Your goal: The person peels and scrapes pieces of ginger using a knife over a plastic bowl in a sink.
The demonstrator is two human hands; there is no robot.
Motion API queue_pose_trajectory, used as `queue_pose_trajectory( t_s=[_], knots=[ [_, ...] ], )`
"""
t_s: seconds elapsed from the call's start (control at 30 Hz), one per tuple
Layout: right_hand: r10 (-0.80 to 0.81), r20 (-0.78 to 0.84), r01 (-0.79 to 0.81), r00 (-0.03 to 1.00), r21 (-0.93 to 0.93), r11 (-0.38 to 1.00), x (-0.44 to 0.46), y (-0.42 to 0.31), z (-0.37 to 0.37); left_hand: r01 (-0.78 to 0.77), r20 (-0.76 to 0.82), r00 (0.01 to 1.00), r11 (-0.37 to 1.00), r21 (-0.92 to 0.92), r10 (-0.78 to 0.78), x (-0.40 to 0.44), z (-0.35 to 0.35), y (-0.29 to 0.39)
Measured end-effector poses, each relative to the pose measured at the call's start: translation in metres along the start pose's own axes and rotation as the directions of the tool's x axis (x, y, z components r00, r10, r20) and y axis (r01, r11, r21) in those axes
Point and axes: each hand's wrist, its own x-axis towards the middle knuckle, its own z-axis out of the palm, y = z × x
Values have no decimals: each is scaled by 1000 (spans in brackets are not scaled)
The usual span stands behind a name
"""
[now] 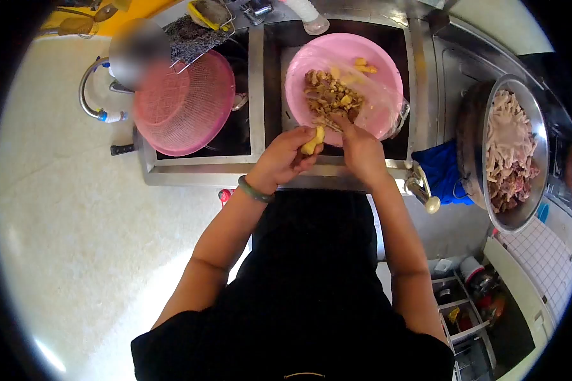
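Note:
My left hand point(289, 155), with a green bangle at the wrist, grips a peeled yellow piece of ginger point(313, 141) between thumb and fingers. Beside it, my right hand point(362, 152) reaches over the near rim of a pink basin point(391, 70). Its fingers are closed and point down into the basin; what they hold, if anything, is hidden. Brown ginger pieces and scraps point(333, 92) lie in the basin on a clear plastic bag point(378, 95). A few peeled yellow pieces point(364, 65) rest toward the back. The basin sits in the right-hand sink bowl.
An upturned pink colander point(190, 105) lies over the left sink bowl, near a wire rack point(200, 32). A knife handle point(122, 150) sticks out at the left edge. On the right stands a large metal bowl of chicken feet and meat point(511, 146), beside a blue cloth point(442, 171).

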Motion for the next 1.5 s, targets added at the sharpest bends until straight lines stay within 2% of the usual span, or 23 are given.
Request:
queue_pose_trajectory(
  t_s=[0.03,0.13,0.23,0.33,0.37,0.43,0.53,0.63,0.73,0.83,0.93,1.03,1.13,1.23,1.33,1.43,1.5],
  knots=[
    [70,19,-70,997,-15,997,-1,-2,-1,-10,-6,1000,999,39,10,-2,0,0],
    [88,-122,-57,989,236,970,-3,0,11,-102,-29,994,995,6,102,2,4,-2],
    [279,-12,-234,960,508,829,-5,-4,15,-174,-56,982,982,68,178,-3,12,3],
    [369,139,-349,919,723,596,-9,-5,16,-291,-51,953,950,116,298,3,10,-1],
    [359,113,-316,926,752,578,-11,-9,17,-307,-61,946,941,141,318,2,11,-2],
    [341,62,-249,938,805,538,-14,-16,23,-336,-83,931,922,192,356,-1,20,0],
    [311,-8,-192,951,770,608,-17,-18,28,-334,-129,911,884,328,392,1,19,-5],
    [378,77,-277,923,814,511,-15,-18,24,-271,-153,926,890,367,345,-2,16,-4],
    [415,115,-306,903,849,430,-15,-18,21,-186,-152,957,927,325,245,-7,20,2],
    [409,120,-322,905,820,473,-17,-15,23,-167,-137,965,925,341,225,-7,20,1],
    [433,128,-350,892,802,484,-19,-22,19,-258,-172,926,896,362,336,-5,19,-8],
    [408,220,-365,886,874,322,-23,-43,9,-409,-122,862,816,408,493,-3,19,-18],
    [431,94,-337,898,777,532,-21,-40,27,-374,-69,792,571,731,607,-9,18,-21],
    [336,-152,-243,929,434,868,-18,-33,26,-378,-11,727,412,829,687,-13,19,-27],
    [291,-180,-258,940,187,948,-13,-30,15,-429,5,718,438,790,696,-12,14,-28],
    [303,-352,-242,886,207,948,-10,-5,30,-462,-17,749,540,703,662,-3,0,-26],
    [441,-175,-288,880,542,789,-6,8,31,-458,-1,727,486,745,686,6,-7,-13]
  ],
)
